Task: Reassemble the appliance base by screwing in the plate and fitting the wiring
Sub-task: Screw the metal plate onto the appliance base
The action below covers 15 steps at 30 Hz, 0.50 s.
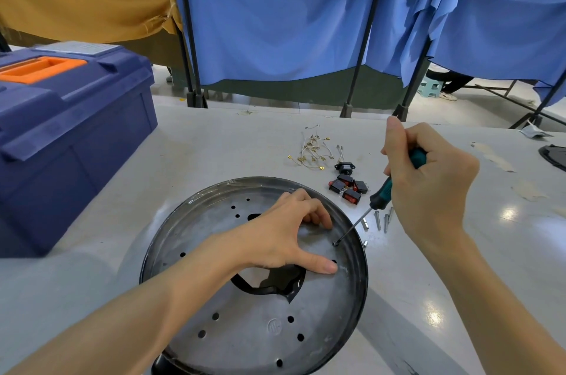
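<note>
Driving a screw (336,243) into the plate (245,328), the right grip (428,185) clamped the screwdriver (381,197), the left grip (275,237) pressed down spread-fingered; more screws (382,220) and wiring (312,151) lay unfitted.

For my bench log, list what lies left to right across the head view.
Dark blue plastic toolbox with orange handle → round grey perforated metal plate → right hand gripping green-handled screwdriver.
</note>
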Each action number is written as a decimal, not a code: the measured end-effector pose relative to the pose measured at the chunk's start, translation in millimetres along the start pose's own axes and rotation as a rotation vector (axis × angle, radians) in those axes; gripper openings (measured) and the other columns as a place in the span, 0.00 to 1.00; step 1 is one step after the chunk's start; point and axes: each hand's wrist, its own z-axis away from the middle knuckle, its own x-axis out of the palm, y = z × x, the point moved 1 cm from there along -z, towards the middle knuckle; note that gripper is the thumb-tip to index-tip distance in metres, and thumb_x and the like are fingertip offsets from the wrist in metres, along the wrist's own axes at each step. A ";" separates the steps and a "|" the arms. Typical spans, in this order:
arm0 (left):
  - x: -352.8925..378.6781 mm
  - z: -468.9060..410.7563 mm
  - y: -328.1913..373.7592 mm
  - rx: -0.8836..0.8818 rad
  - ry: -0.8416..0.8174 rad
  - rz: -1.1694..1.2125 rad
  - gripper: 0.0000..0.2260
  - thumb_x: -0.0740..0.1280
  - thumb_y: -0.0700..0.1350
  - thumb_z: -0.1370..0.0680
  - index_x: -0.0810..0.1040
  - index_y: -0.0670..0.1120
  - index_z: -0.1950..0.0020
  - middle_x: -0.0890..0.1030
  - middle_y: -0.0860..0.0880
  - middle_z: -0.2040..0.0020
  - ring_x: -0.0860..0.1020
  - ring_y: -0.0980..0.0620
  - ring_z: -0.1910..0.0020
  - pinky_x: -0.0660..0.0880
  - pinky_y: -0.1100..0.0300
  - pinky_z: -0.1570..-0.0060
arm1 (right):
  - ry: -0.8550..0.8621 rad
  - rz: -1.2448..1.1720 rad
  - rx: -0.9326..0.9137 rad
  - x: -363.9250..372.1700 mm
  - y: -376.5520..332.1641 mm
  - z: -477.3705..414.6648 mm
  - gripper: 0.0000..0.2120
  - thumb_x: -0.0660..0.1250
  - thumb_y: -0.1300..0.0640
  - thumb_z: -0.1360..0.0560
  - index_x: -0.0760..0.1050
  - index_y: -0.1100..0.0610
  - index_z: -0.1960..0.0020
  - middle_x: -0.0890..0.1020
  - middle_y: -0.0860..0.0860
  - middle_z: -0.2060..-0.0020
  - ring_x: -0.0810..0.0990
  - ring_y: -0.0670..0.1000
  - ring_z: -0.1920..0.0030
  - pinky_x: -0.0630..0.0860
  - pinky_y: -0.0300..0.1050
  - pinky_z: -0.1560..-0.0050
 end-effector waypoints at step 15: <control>0.0 -1.1 1.0 0.005 0.007 0.009 0.22 0.79 0.55 0.34 0.76 0.55 0.44 0.71 0.57 0.46 0.68 0.65 0.46 0.66 0.73 0.48 | -0.899 0.088 0.106 -22.9 -8.9 -28.4 0.11 0.59 0.52 0.22 0.70 0.46 0.40 0.76 0.41 0.48 0.76 0.41 0.50 0.74 0.34 0.52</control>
